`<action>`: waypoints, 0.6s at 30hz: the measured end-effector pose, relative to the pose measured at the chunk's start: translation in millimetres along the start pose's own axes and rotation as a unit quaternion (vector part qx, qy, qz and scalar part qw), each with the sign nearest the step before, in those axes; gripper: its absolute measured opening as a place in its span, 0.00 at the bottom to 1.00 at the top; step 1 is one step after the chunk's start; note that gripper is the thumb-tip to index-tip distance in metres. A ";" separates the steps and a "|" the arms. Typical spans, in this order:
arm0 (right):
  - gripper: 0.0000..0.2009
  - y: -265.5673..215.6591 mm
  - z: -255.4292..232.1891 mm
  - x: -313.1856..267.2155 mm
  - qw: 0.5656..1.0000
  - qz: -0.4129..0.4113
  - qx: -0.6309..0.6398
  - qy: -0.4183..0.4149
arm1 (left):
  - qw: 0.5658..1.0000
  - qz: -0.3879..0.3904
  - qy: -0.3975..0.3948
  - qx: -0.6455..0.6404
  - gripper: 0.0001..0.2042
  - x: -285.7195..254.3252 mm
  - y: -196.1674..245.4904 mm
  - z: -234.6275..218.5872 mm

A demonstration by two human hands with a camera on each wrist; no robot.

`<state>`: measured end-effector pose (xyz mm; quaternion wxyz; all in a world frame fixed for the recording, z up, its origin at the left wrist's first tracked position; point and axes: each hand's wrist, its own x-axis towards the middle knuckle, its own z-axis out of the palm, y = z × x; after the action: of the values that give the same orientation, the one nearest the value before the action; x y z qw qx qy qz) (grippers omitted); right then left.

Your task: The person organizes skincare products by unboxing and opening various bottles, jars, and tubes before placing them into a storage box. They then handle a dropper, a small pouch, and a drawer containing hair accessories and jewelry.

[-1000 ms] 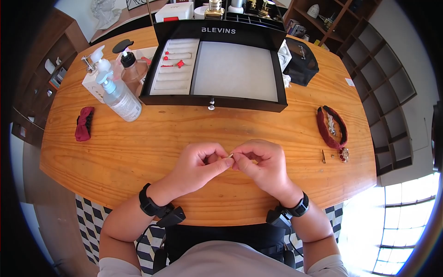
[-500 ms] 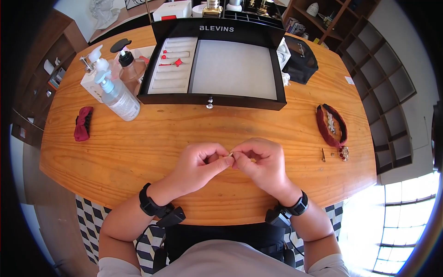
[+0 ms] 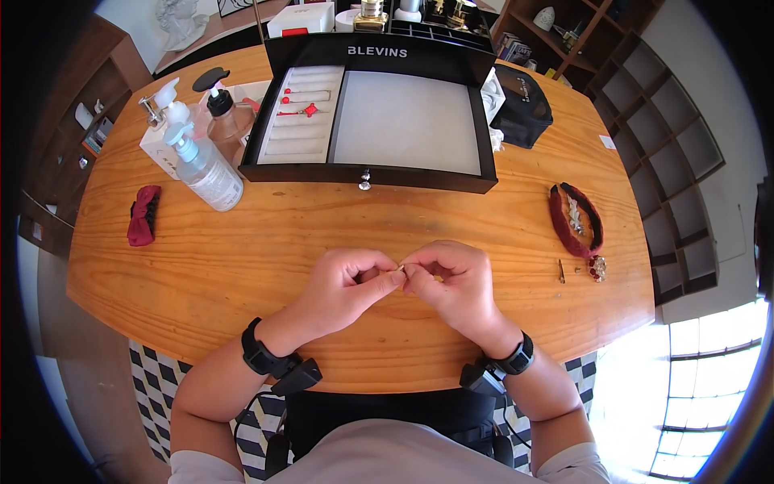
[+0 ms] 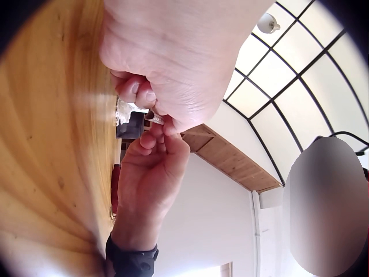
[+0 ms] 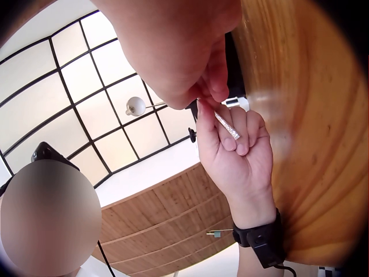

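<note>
Fingertip to fingertip over the front of the table, my left hand and right hand pinch a small slim bar set with sparkling stones. In the right wrist view the bar slants across the curled fingers of the left hand, its upper end reaching the right fingertips. Only a short piece of it shows between the hands in the head view. Fingers hide the rest, and its exact kind does not show.
Ahead stands a black jewellery box, its drawer holding red jewellery in ring rolls. Pump bottles and a burgundy bow are at left. At right lie a burgundy headband, a small clip and a jewelled piece.
Both hands keep their pinch at nearly the same spot, with only slight finger movement. The head view has shifted a little.
</note>
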<state>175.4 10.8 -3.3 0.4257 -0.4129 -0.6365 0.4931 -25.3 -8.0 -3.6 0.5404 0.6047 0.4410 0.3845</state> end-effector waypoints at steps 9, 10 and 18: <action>0.06 3.6 1.5 0.9 1.000 -0.011 0.012 0.017 | 1.000 -0.008 0.012 -0.009 0.09 4.3 -2.5 -0.6; 0.08 3.2 0.9 1.2 0.999 -0.011 0.027 0.017 | 1.000 -0.008 0.013 -0.018 0.09 5.2 -4.3 -1.2; 0.09 1.3 -1.8 2.4 0.997 0.011 0.076 -0.008 | 0.985 -0.039 -0.022 -0.165 0.12 6.7 -7.1 -7.3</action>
<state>176.5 13.8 -4.0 0.4455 -0.3824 -0.5956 0.5482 -30.9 0.9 -9.9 0.6569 0.4982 0.3825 0.4171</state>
